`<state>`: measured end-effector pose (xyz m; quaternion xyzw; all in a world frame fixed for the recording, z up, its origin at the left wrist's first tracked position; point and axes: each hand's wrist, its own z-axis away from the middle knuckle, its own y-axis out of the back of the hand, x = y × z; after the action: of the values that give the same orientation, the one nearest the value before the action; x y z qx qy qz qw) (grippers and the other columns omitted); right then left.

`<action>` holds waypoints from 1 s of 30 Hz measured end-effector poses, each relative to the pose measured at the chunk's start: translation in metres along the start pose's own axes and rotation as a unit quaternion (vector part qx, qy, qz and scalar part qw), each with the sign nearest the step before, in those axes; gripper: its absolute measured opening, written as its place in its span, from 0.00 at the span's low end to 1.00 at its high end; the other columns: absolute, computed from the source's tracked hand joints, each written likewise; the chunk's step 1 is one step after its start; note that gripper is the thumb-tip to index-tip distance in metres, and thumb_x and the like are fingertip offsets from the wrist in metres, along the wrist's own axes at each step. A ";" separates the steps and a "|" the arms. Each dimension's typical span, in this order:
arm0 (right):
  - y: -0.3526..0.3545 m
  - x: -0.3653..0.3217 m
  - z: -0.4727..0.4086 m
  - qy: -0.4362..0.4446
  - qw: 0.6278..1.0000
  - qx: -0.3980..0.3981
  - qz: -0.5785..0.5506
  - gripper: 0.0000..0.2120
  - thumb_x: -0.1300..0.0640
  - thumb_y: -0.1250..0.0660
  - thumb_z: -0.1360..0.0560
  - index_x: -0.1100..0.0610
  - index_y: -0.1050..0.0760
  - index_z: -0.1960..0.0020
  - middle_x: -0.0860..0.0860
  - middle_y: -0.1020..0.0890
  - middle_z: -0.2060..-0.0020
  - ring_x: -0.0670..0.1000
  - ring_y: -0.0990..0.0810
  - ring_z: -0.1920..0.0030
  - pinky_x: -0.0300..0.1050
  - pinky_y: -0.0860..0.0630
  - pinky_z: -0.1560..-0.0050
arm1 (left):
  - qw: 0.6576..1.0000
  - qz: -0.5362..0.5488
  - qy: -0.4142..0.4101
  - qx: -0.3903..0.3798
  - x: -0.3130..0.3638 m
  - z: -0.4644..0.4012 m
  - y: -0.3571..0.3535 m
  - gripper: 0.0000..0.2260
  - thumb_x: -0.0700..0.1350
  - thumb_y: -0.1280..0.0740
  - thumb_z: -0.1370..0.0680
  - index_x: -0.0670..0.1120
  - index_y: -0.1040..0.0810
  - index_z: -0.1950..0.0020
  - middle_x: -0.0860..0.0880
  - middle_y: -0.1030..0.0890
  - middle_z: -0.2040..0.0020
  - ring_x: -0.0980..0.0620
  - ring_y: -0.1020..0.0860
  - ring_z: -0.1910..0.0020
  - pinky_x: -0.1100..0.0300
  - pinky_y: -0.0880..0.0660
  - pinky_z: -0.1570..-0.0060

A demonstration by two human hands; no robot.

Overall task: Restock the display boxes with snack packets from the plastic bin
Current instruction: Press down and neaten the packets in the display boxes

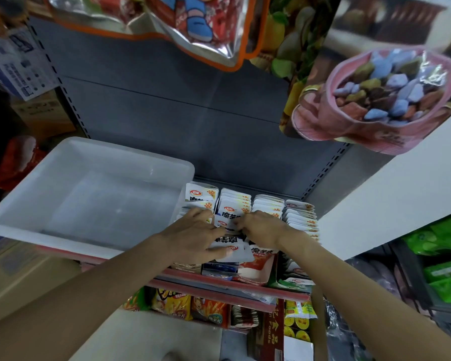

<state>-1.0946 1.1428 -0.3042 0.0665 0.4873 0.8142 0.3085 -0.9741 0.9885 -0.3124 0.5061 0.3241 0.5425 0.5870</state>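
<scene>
A white plastic bin [63,162] sits on the shelf at the left, and nothing shows inside it. To its right stand display boxes [258,272] packed with rows of white snack packets [235,204]. My left hand [195,235] lies flat on loose white packets [232,250] at the front of the middle row, fingers spread over them. My right hand [263,227] pinches the top edge of packets in that same row. More packet rows [300,217] fill the box at the right.
The grey back panel [167,113] of the shelf rises behind the boxes. Large snack bags [375,100] hang overhead at the right and top. A red shelf edge [219,285] runs in front, with orange snack bags [193,306] on the lower shelf. Green packets [443,256] sit at the far right.
</scene>
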 end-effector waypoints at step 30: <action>0.013 -0.010 -0.008 0.013 0.999 0.027 0.034 0.13 0.53 0.35 0.24 0.49 0.23 0.40 0.51 0.20 0.46 0.53 0.24 0.44 0.46 0.27 0.48 | 0.999 0.032 0.000 0.015 -0.003 0.008 -0.001 0.30 0.65 0.54 0.22 0.52 0.39 0.25 0.55 0.33 0.28 0.55 0.42 0.31 0.56 0.48 0.31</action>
<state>-1.0956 1.1264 -0.2958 0.0807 0.5101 0.8117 0.2727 -0.9670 0.9838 -0.3117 0.5252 0.3160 0.5560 0.5614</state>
